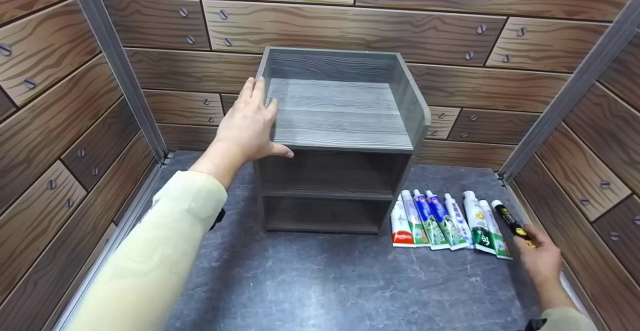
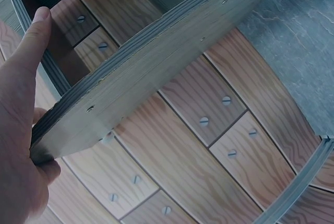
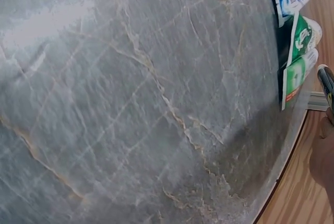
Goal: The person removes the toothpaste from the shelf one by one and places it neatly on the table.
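Note:
A small grey wood-grain shelf unit [image 1: 340, 116] stands against the back wall, with a walled top and two compartments below. My left hand [image 1: 247, 126] grips its left side panel [image 2: 156, 59], thumb on one side and fingers on the other in the left wrist view. Low at the right, my right hand [image 1: 542, 256] holds a black toothpaste tube [image 1: 509, 218] with yellow markings, its white cap pointing away from me. Beside it lies a row of toothpaste tubes, among them a red-and-white one [image 1: 402, 228], a blue one [image 1: 440, 216] and a green-and-white one [image 1: 482, 226].
The grey marbled tabletop [image 1: 320, 281] spreads in front of the shelf unit. Wood-patterned walls [image 1: 320, 26] enclose the back and both sides, with metal posts [image 1: 565, 81] at the corners. The tube row lies close to the shelf unit's right side.

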